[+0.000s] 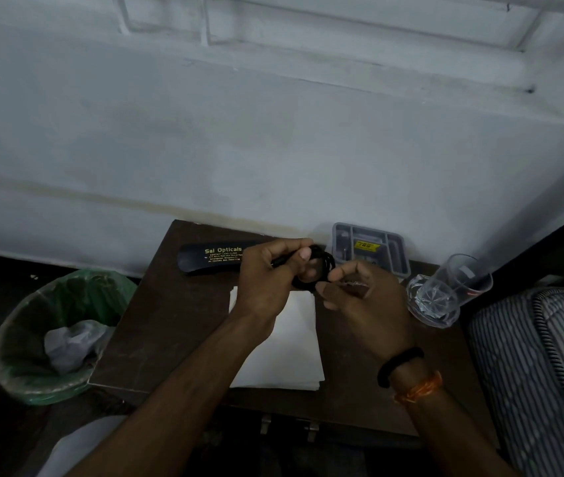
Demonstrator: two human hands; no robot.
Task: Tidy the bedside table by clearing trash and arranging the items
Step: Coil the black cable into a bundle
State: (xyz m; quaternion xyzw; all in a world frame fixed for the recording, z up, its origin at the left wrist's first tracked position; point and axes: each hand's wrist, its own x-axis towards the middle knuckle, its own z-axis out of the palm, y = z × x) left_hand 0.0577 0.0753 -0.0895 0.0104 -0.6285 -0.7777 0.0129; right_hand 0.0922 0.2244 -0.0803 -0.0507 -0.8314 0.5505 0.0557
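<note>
Over the dark brown bedside table [156,325], my left hand [267,280] grips a coiled black cable [322,266], thumb on top of the coil. My right hand [359,297] is beside it with curled fingers, pinching the coil's lower right edge. A black spectacle case [212,258] marked "Sai Opticals" lies at the back of the table, partly behind my left hand. White folded paper [294,342] lies flat under my forearms. A grey organiser tray [377,246] with a yellow label stands at the back right.
Two clear glasses [445,294] lie or lean at the table's right edge. A bin with a green liner [57,332] and crumpled trash stands on the floor to the left. A striped mattress [542,373] borders the right. The wall is right behind the table.
</note>
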